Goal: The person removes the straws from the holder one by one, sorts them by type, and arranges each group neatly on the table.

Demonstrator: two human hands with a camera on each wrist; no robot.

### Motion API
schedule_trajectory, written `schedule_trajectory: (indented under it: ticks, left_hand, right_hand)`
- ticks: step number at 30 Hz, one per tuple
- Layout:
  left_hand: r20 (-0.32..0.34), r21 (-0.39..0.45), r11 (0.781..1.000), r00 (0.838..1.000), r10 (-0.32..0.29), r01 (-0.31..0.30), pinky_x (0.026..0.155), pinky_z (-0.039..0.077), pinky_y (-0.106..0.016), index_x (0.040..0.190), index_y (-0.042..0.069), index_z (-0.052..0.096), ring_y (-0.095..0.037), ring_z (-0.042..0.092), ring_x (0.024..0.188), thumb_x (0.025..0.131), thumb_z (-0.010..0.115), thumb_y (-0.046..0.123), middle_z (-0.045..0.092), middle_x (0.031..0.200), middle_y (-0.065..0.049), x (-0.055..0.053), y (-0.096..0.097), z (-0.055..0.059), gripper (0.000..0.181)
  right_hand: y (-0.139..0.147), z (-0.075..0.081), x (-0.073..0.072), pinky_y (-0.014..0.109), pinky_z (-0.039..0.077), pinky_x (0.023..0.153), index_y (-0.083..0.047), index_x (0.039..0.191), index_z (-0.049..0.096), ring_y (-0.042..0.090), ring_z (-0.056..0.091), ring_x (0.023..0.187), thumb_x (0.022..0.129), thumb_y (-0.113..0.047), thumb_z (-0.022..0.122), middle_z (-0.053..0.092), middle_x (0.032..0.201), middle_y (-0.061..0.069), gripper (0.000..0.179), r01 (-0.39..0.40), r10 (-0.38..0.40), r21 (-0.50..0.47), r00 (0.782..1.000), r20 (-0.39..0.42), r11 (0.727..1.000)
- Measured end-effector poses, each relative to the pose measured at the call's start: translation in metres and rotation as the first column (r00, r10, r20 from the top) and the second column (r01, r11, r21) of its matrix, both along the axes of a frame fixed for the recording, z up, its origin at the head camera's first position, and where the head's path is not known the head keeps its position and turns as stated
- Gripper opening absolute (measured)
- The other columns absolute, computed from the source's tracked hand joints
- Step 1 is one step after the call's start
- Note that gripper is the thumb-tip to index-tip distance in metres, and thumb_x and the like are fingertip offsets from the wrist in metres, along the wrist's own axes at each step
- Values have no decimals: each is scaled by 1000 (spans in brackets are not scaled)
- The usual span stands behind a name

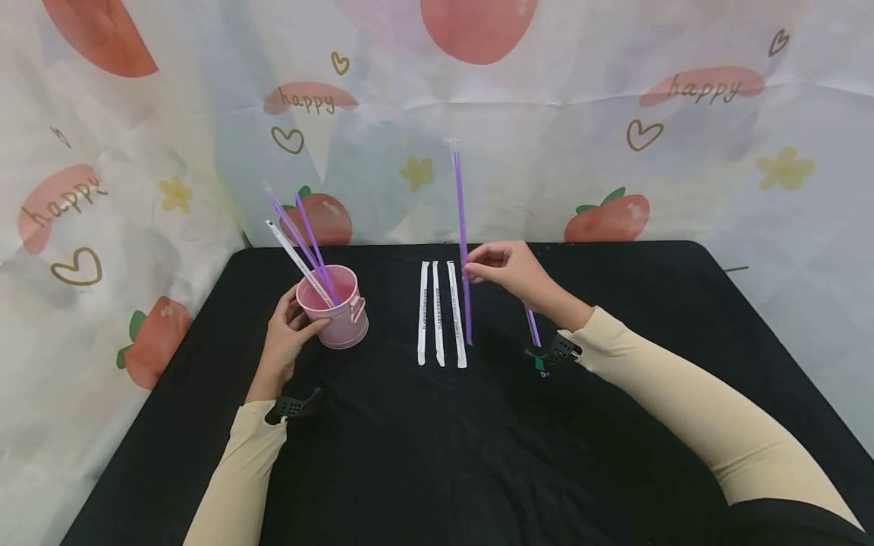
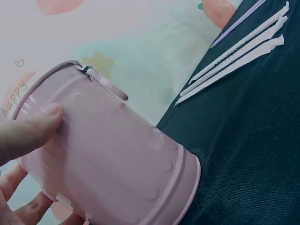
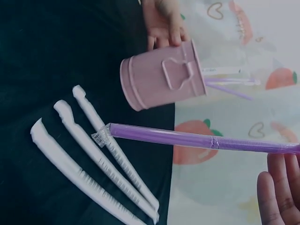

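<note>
My left hand [image 1: 281, 341] grips a small pink metal bucket [image 1: 347, 327], thumb on the near side and fingers around the left. Inside it lean two purple straws [image 1: 310, 227] and a white paper-wrapped straw [image 1: 292, 252]. My right hand [image 1: 515, 274] pinches a long purple straw [image 3: 161, 137] in clear film, upright in the head view. That straw stands just right of three white paper-wrapped straws [image 1: 438, 315], which lie side by side on the black cloth. Another purple straw [image 1: 532, 327] lies under the right wrist, partly hidden.
Black cloth [image 1: 410, 455] covers the table. A printed curtain [image 1: 478, 114] with fruit and hearts hangs behind it and along the left side. A black strap [image 1: 563, 349] circles the right wrist, another strap [image 1: 293, 407] the left.
</note>
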State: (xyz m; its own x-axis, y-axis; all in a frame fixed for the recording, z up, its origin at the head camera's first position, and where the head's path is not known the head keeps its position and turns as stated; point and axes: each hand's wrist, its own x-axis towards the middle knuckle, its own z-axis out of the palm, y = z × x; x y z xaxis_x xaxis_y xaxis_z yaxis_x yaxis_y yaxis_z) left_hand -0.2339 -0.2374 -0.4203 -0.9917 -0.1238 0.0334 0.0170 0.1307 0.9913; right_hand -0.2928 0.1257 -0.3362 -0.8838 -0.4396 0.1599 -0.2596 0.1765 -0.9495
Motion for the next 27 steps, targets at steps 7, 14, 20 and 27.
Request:
schedule_trajectory:
  ticks: [7, 14, 20, 27]
  left_hand:
    - [2, 4, 1000, 1000, 2, -2, 111, 32, -51, 148, 13, 23, -36, 37, 135, 84, 65, 0, 32, 149, -16, 0, 1, 0, 77]
    - [6, -11, 1000, 1000, -3, 3, 111, 30, -52, 148, 14, 22, -36, 34, 136, 85, 66, 3, 30, 151, -15, 2, 1, 0, 78]
    - [12, -14, 1000, 1000, -3, 3, 112, 30, -51, 149, 16, 21, -35, 33, 137, 86, 65, 6, 29, 151, -14, 2, 1, 1, 78]
    - [11, -6, 1000, 1000, -2, 2, 112, 29, -52, 149, 16, 20, -35, 32, 138, 86, 65, 4, 28, 152, -13, 2, 1, -1, 78]
  right_hand:
    - [31, -10, 0, 27, 57, 77, 12, 105, 62, 10, 68, 77, 87, -11, 65, 70, 80, -7, 29, 28, -28, 4, 1000, 3, 1000]
    - [57, -16, -1, 25, 57, 75, 15, 107, 59, 7, 68, 76, 88, -13, 65, 70, 80, -8, 34, 59, -60, 50, 998, 1, 997]
    - [77, -25, -6, 26, 58, 75, 13, 106, 60, 7, 68, 76, 88, -14, 65, 70, 81, -7, 33, 103, -104, 98, 995, 3, 990]
    - [97, -38, -12, 30, 58, 76, 13, 108, 60, 6, 67, 76, 89, -17, 64, 69, 81, -8, 35, 142, -146, 181, 989, 7, 973]
